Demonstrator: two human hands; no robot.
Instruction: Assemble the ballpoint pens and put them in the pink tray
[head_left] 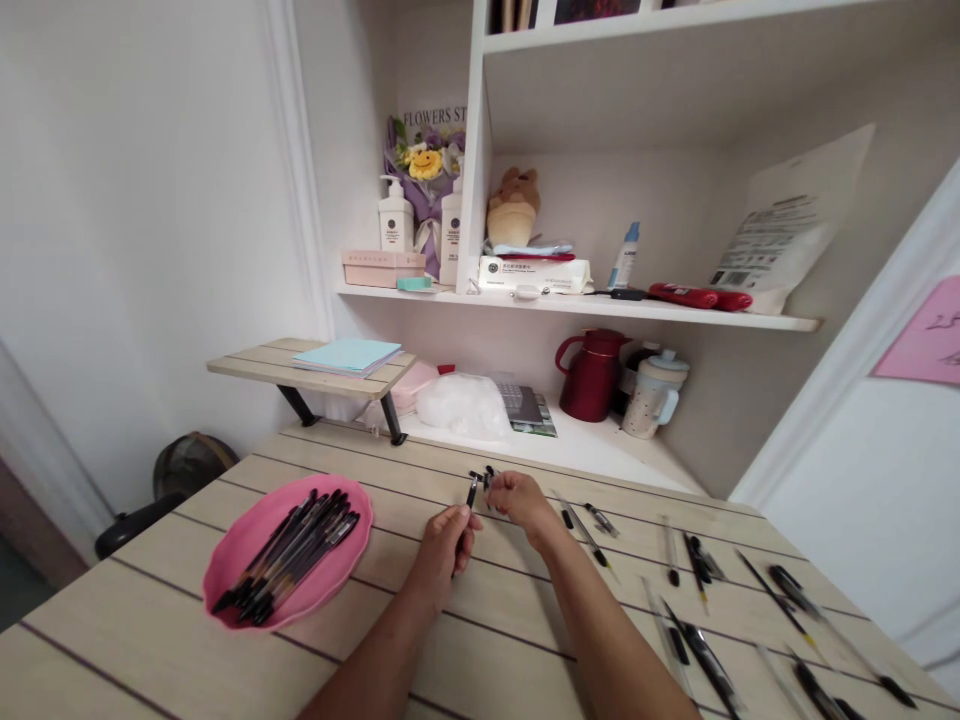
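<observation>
My left hand (444,547) is closed around a black pen (470,494) that sticks up out of the fist, over the middle of the wooden table (480,610). Just to its right, my right hand (517,500) pinches a small black pen part (489,474) at its fingertips, close to the pen's upper end. A pink plate (247,520) left of my hands holds several black pens (289,552). Loose pen parts (701,565) are spread across the table to the right.
A small wooden riser (315,372) with light blue paper stands at the table's back left. Behind are white shelves (577,305) with a red jug (592,375), a cup, bottles, a plush toy and a plastic bag. A dark chair sits at far left.
</observation>
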